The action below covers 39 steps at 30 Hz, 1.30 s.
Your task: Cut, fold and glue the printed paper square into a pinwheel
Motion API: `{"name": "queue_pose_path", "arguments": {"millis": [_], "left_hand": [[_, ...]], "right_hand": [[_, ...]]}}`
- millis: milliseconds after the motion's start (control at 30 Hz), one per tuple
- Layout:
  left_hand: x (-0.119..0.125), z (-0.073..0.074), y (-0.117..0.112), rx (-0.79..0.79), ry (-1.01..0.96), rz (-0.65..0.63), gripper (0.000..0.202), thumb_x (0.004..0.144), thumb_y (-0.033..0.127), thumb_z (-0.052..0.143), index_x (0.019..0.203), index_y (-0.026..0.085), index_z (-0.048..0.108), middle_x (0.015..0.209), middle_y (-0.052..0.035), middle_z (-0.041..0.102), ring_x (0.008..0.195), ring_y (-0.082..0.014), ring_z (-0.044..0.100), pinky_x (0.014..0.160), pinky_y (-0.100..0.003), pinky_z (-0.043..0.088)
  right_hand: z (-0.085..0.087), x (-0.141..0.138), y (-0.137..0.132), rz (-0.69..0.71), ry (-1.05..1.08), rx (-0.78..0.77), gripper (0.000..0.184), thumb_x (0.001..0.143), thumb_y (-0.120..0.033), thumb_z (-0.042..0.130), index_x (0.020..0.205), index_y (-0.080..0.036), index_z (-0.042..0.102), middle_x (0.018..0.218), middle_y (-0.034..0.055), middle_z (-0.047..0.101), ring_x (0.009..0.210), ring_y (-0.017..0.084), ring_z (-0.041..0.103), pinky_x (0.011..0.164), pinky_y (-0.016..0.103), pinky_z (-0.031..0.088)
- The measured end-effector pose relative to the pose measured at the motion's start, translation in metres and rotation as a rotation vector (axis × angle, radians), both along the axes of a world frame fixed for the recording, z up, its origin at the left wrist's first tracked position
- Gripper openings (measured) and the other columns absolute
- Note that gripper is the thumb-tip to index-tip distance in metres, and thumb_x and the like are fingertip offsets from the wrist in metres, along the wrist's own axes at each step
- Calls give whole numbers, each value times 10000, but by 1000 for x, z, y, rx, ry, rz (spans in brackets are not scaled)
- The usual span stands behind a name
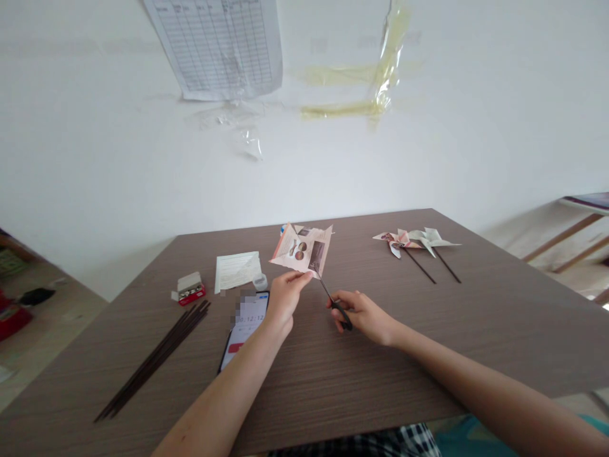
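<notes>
Progress, approx.: pink-patterned pinwheel (398, 242) & whitish pinwheel (431, 239) look done, right of frame on the desk (399, 381). Printed paper sheet (301, 251), frame ctr., seems part-cut, not folded; dark sticks (157, 358) lie loose, lower left. L hand (284, 297): grip pinches sheet's lower edge, so most of it sits above the fingertips. R hand (365, 315): grip closed on scissors (342, 315) handles, blades at sheet's lower right.

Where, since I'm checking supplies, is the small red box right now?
In the head view, the small red box sits on the left of the table, just beyond the far ends of the dark sticks and left of the white sheet.
</notes>
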<state>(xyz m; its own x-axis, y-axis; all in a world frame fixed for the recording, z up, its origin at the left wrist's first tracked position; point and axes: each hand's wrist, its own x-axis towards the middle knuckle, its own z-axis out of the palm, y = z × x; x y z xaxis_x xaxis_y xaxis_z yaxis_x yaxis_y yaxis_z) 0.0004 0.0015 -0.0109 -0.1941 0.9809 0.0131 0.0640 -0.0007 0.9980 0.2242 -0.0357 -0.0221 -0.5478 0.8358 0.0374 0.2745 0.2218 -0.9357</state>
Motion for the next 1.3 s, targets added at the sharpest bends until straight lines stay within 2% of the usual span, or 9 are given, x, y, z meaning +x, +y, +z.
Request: {"name": "queue_pose_path", "arguments": {"millis": [133,300,433,633,800,1067,1167,1300], "left_hand": [[0,0,0,-1,5,-1,235,726,489,943,756,256,931,847,-61,885,920,-274,764,858,-359,536],[0,1,0,-5,11,-6,227,742,483,934,746,257,919,863,-63,882,942,-281,763,872,-366,547],[1,1,-1,-10,15,-13,230,750,487,919,729,259,901,830,-51,850,930,-275,745,874,-370,541],[2,1,-2,-19,8,-19,261,741,518,918,739,257,901,841,-53,851,928,-273,741,879,-369,541],[4,2,-5,-28,13,-22,181,775,441,909,734,265,909,811,-48,852,897,-268,741,826,-351,536],[6,5,-6,-37,14,-13,176,787,422,897,765,250,927,858,-62,876,910,-267,742,834,-355,536],[6,4,-5,-38,12,-11,178,779,424,905,756,248,925,860,-68,882,915,-273,747,838,-360,540],[6,4,-6,-31,6,-16,196,775,444,910,763,249,927,872,-70,887,915,-275,747,838,-363,540]], "right_hand": [[1,-1,-1,-16,19,-22,326,1001,-570,715,1093,-259,682,731,7,741,717,229,618,717,360,471],[1,-3,-2,-25,18,-21,365,983,-608,726,1090,-261,684,720,-2,738,725,231,634,751,363,488],[5,-4,-5,-44,19,-39,361,985,-625,740,1067,-278,691,737,38,759,751,263,671,762,400,508],[8,-5,-7,-40,13,-21,328,989,-574,731,1079,-261,687,734,33,768,745,259,673,799,406,529],[5,-3,-5,-58,37,-25,347,1006,-583,747,1094,-249,712,756,59,802,752,267,697,783,416,538],[-3,-3,-2,-58,59,-26,436,1005,-645,738,1114,-224,707,732,18,744,734,233,675,765,374,526],[-1,-3,-2,-72,54,-33,411,1017,-631,745,1098,-229,720,736,49,755,736,257,678,749,401,517],[0,-3,-2,-64,53,-24,350,1021,-596,745,1087,-253,721,719,18,757,725,249,678,776,397,530]]}}
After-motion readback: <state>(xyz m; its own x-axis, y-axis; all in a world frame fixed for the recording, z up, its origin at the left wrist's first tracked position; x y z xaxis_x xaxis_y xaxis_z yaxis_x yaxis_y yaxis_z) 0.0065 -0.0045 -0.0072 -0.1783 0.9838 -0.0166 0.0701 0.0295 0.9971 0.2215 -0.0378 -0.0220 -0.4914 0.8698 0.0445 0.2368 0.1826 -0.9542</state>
